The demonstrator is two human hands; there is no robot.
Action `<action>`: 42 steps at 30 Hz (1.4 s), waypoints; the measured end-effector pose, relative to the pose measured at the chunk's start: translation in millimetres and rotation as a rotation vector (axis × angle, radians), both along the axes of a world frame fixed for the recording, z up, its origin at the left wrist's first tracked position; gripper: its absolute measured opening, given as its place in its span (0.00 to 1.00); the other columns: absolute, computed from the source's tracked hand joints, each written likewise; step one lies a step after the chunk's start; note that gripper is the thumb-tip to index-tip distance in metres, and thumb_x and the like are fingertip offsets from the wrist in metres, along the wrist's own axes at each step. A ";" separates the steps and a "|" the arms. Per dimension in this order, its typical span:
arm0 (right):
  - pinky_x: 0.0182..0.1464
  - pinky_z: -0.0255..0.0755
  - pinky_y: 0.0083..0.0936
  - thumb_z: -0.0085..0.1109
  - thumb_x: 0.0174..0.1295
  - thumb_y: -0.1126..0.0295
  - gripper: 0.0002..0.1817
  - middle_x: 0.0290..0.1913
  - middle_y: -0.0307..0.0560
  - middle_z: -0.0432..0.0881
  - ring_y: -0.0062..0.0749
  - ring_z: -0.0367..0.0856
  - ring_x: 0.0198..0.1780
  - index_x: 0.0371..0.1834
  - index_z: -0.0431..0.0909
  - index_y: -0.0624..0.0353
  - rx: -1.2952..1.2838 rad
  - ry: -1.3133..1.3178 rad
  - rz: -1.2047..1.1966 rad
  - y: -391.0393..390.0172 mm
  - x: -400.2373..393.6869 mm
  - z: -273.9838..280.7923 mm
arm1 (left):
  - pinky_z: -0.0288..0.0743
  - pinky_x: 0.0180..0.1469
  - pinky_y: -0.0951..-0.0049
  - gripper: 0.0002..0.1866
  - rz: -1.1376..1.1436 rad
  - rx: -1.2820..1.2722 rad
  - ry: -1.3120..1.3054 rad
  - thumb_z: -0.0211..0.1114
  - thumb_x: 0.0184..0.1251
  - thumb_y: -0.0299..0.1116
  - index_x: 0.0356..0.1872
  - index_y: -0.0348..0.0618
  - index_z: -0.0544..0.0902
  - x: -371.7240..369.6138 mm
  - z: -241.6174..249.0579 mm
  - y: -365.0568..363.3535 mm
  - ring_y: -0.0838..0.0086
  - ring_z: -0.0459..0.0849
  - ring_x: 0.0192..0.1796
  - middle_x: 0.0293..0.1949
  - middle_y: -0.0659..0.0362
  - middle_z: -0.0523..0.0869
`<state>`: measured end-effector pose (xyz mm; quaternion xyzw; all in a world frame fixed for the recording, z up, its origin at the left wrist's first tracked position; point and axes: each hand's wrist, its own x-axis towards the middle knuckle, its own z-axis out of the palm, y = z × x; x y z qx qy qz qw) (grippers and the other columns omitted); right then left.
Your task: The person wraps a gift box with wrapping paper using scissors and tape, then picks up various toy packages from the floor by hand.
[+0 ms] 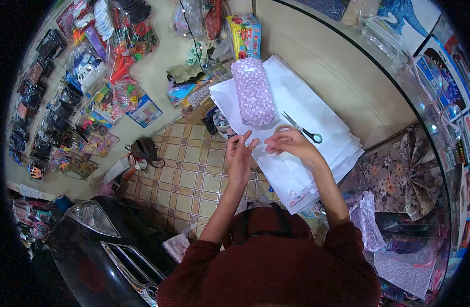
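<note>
My left hand (pixel 238 157) is raised at the near left edge of a stack of white paper sheets (pixel 317 123), its fingers apart and bent. Just right of it, my right hand (pixel 292 145) hovers over the paper with thumb and fingertips pressed together; whatever they hold, if anything, is too small to make out. A tan ring, perhaps a tape roll (pixel 282 127), shows partly behind the right hand. Scissors (pixel 301 128) with dark green-rimmed handles lie beside that hand. Beyond both hands, a parcel wrapped in purple floral paper (pixel 254 92) rests on the sheets.
A colourful box (pixel 244 37) stands behind the parcel. Packaged toys (pixel 125 56) hang on the left wall. A black toy car (pixel 102 245) is at lower left on the tiled floor (pixel 184 169). Along the right runs a curved glass edge (pixel 398 71), with floral wrapping paper (pixel 393 174) nearby.
</note>
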<state>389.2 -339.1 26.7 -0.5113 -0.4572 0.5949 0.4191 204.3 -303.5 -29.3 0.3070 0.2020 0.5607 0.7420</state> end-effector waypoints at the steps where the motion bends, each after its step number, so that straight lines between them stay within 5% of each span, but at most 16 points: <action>1: 0.39 0.75 0.19 0.63 0.62 0.68 0.10 0.34 0.45 0.85 0.25 0.83 0.35 0.40 0.80 0.63 -0.003 -0.006 -0.028 1.0 -0.2 -2.9 | 0.70 0.62 0.59 0.07 0.000 0.002 -0.011 0.55 0.72 0.35 0.45 0.46 0.73 0.4 -1.2 -0.3 0.65 0.71 0.63 0.55 0.50 0.75; 6: 0.37 0.75 0.17 0.65 0.60 0.67 0.10 0.31 0.45 0.85 0.22 0.82 0.32 0.34 0.80 0.64 -0.031 -0.120 -0.072 7.0 3.1 -3.8 | 0.70 0.62 0.61 0.05 0.034 -0.006 0.001 0.58 0.70 0.30 0.42 0.43 0.77 2.4 -10.5 1.8 0.66 0.76 0.59 0.57 0.48 0.75; 9: 0.36 0.74 0.15 0.66 0.59 0.67 0.10 0.31 0.43 0.84 0.20 0.82 0.32 0.32 0.81 0.64 0.039 -0.117 -0.063 13.1 7.9 -13.2 | 0.76 0.53 0.69 0.04 0.380 0.137 0.331 0.63 0.65 0.25 0.38 0.36 0.79 10.2 -21.4 7.5 0.69 0.84 0.46 0.51 0.49 0.80; 15: 0.36 0.76 0.19 0.68 0.56 0.62 0.15 0.28 0.45 0.84 0.24 0.83 0.31 0.30 0.81 0.66 0.067 -0.185 -0.081 20.7 5.1 -6.4 | 0.76 0.47 0.77 0.08 0.381 0.024 0.205 0.65 0.62 0.23 0.41 0.32 0.80 15.4 -12.5 8.9 0.75 0.84 0.40 0.38 0.55 0.85; 21: 0.32 0.72 0.14 0.68 0.57 0.66 0.11 0.25 0.41 0.83 0.16 0.80 0.27 0.26 0.82 0.64 0.252 -0.463 -0.140 27.2 11.1 -16.1 | 0.77 0.45 0.79 0.19 0.234 -0.130 0.158 0.67 0.61 0.26 0.53 0.30 0.77 17.6 -9.3 7.7 0.77 0.84 0.39 0.38 0.56 0.85; 24: 0.30 0.71 0.14 0.68 0.56 0.66 0.11 0.23 0.40 0.83 0.15 0.79 0.26 0.25 0.82 0.64 0.232 -0.477 -0.136 24.2 18.0 -6.6 | 0.76 0.50 0.75 0.20 0.047 -0.174 0.225 0.64 0.65 0.29 0.55 0.31 0.76 7.8 -15.9 15.2 0.74 0.81 0.46 0.47 0.54 0.82; 27: 0.28 0.68 0.17 0.70 0.53 0.62 0.14 0.20 0.37 0.80 0.16 0.74 0.23 0.23 0.83 0.62 0.271 -0.451 -0.153 28.1 23.2 -15.9 | 0.77 0.46 0.79 0.21 0.017 -0.176 0.170 0.67 0.61 0.28 0.54 0.29 0.77 8.8 -15.5 18.7 0.76 0.84 0.39 0.41 0.53 0.86; 36: 0.31 0.73 0.21 0.72 0.51 0.61 0.14 0.23 0.46 0.84 0.23 0.82 0.26 0.26 0.85 0.63 0.198 -0.586 -0.178 39.9 27.1 -24.2 | 0.78 0.49 0.74 0.09 0.054 0.010 0.336 0.67 0.60 0.26 0.38 0.30 0.82 4.9 -30.1 38.4 0.72 0.85 0.40 0.38 0.53 0.86; 42: 0.33 0.75 0.21 0.71 0.50 0.63 0.11 0.26 0.47 0.85 0.27 0.84 0.28 0.28 0.86 0.60 0.314 -0.600 -0.207 48.3 29.2 -38.3 | 0.76 0.47 0.75 0.05 0.282 0.335 0.624 0.67 0.61 0.25 0.34 0.34 0.81 12.4 -32.5 47.3 0.75 0.83 0.40 0.37 0.53 0.86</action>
